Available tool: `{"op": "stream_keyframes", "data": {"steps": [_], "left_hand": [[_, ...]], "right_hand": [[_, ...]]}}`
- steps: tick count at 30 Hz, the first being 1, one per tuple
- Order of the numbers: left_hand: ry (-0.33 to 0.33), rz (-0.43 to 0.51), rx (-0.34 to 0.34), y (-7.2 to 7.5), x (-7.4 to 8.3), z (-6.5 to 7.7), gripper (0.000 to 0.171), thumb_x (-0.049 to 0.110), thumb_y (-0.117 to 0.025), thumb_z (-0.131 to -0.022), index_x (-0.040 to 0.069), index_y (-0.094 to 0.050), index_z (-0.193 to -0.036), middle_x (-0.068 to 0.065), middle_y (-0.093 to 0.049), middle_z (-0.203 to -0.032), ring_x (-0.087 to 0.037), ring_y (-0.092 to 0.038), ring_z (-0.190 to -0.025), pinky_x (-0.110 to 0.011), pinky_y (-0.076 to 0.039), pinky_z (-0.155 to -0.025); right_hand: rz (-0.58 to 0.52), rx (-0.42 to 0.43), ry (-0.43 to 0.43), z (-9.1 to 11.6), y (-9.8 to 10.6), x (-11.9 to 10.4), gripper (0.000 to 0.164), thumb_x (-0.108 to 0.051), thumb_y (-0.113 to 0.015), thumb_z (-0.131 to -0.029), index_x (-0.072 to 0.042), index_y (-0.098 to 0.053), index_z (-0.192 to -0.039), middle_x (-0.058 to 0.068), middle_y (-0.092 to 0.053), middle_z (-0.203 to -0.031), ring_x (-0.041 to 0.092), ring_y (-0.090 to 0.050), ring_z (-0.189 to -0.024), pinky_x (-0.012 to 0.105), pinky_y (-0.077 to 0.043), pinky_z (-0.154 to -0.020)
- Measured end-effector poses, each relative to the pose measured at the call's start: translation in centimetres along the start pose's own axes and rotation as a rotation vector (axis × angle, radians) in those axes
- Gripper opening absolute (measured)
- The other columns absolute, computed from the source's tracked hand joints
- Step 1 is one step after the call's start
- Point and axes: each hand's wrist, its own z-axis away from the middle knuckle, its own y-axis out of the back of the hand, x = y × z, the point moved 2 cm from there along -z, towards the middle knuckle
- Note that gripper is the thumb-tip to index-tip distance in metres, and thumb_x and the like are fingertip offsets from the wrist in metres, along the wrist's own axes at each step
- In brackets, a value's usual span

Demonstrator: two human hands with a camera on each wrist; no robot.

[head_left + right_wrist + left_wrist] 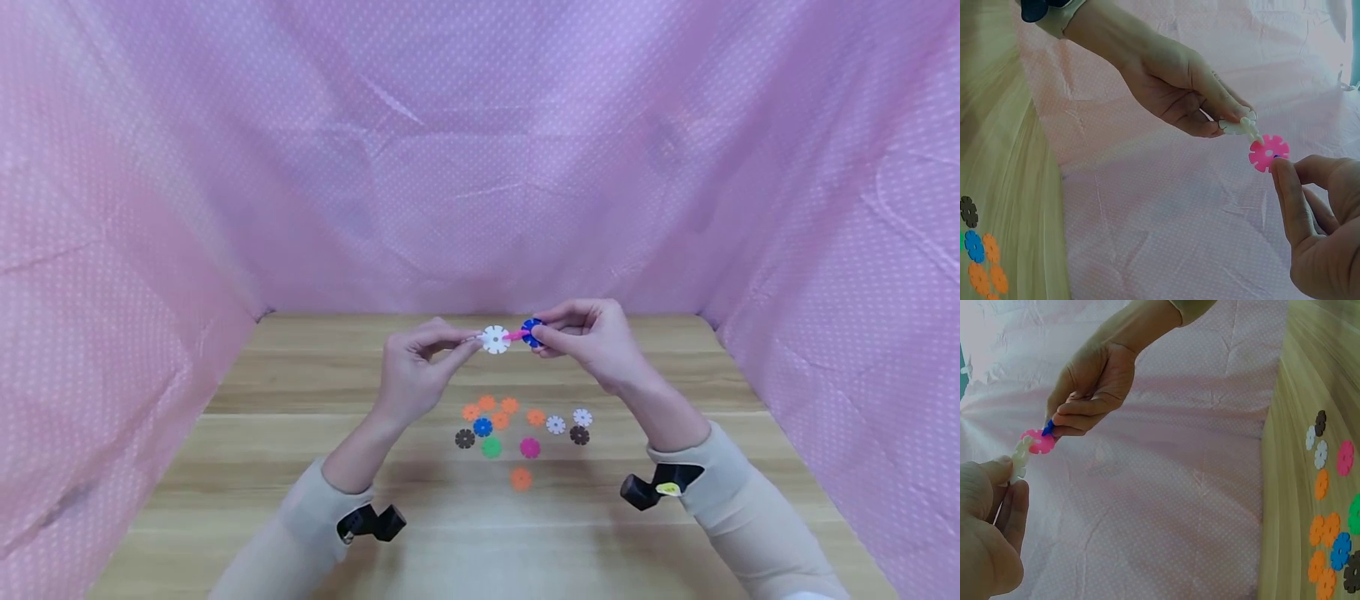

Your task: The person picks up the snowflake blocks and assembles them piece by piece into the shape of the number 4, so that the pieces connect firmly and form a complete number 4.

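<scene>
Held up above the table is a short chain of notched plastic discs joined edge to edge. My left hand [416,367] pinches its left end, a white notched disc [1230,127] seen edge-on from above. Joined to that is a second white notched disc [495,340], its face toward the head camera. A pink notched disc [1268,153] links it to the blue notched disc [532,332] at the right end. Thumb and fingers of my right hand [592,342] pinch this blue disc, hiding most of it in the right wrist view.
Below the hands, loose notched discs lie on the wooden table [300,467]: several orange discs [521,479], a blue one [482,427], a green one [491,447], a pink one [530,448], white discs [555,425] and brown discs [465,438]. Pink dotted cloth [465,208] surrounds the table.
</scene>
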Motion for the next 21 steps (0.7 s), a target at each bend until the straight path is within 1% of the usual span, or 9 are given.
{"op": "stream_keyframes", "data": {"steps": [3,7,11,14,17,19,21], "left_hand": [[0.026,0.020,-0.001,0.0,0.2,-0.2,0.011,-0.016,-0.079,-0.085,-0.013,-0.078,-0.096,-0.029,-0.075,-0.089,-0.001,-0.072,-0.081,-0.023,-0.068,-0.080],[0.069,0.037,-0.016,0.0,0.3,-0.1,0.011,-0.015,-0.079,-0.086,-0.013,-0.077,-0.097,-0.030,-0.076,-0.094,-0.001,-0.075,-0.086,-0.029,-0.069,-0.081],[0.104,0.032,-0.027,0.4,0.4,0.0,0.011,-0.013,-0.078,-0.087,-0.011,-0.077,-0.098,-0.029,-0.078,-0.097,-0.005,-0.078,-0.087,-0.033,-0.070,-0.081],[0.125,0.021,-0.013,0.8,0.5,-0.1,0.011,-0.011,-0.079,-0.088,-0.010,-0.078,-0.099,-0.028,-0.078,-0.097,-0.012,-0.080,-0.085,-0.034,-0.070,-0.080],[0.143,0.028,-0.009,1.1,0.6,-0.2,0.011,-0.009,-0.078,-0.089,-0.010,-0.078,-0.101,-0.029,-0.078,-0.097,-0.014,-0.081,-0.085,-0.034,-0.070,-0.081],[0.152,0.035,-0.011,1.3,0.7,-0.3,0.011,-0.008,-0.078,-0.091,-0.010,-0.077,-0.102,-0.029,-0.078,-0.097,-0.012,-0.081,-0.084,-0.034,-0.070,-0.081],[0.159,0.051,-0.014,1.4,0.7,-0.3,0.011,-0.008,-0.077,-0.091,-0.011,-0.077,-0.102,-0.031,-0.077,-0.098,-0.009,-0.080,-0.084,-0.034,-0.069,-0.082]], "right_hand": [[0.008,-0.003,0.000,0.0,0.1,-0.4,0.019,0.011,-0.072,-0.094,0.015,-0.070,-0.113,0.000,-0.082,-0.093,0.015,-0.081,-0.079,0.034,-0.070,-0.075],[0.045,-0.030,-0.004,0.1,0.1,-0.9,0.019,0.008,-0.071,-0.096,0.012,-0.070,-0.114,-0.001,-0.081,-0.091,0.014,-0.080,-0.078,0.034,-0.070,-0.076],[0.081,-0.058,0.038,0.1,0.4,-1.2,0.019,0.003,-0.068,-0.100,0.013,-0.069,-0.117,0.000,-0.081,-0.088,0.015,-0.080,-0.076,0.035,-0.071,-0.075],[0.133,-0.025,0.121,0.4,1.1,-0.8,0.019,0.001,-0.067,-0.102,0.014,-0.069,-0.115,0.002,-0.081,-0.085,0.015,-0.079,-0.072,0.036,-0.070,-0.069],[0.210,0.040,0.179,0.9,2.2,0.2,0.016,0.001,-0.069,-0.100,0.014,-0.071,-0.110,0.000,-0.079,-0.081,0.013,-0.078,-0.069,0.034,-0.069,-0.064],[0.263,0.073,0.181,1.3,3.0,1.1,0.015,0.001,-0.070,-0.099,0.014,-0.071,-0.108,-0.003,-0.078,-0.079,0.012,-0.077,-0.068,0.032,-0.069,-0.063],[0.297,0.079,0.155,1.7,3.6,2.2,0.016,0.001,-0.070,-0.099,0.014,-0.071,-0.108,-0.003,-0.079,-0.081,0.013,-0.078,-0.070,0.032,-0.069,-0.065]]}}
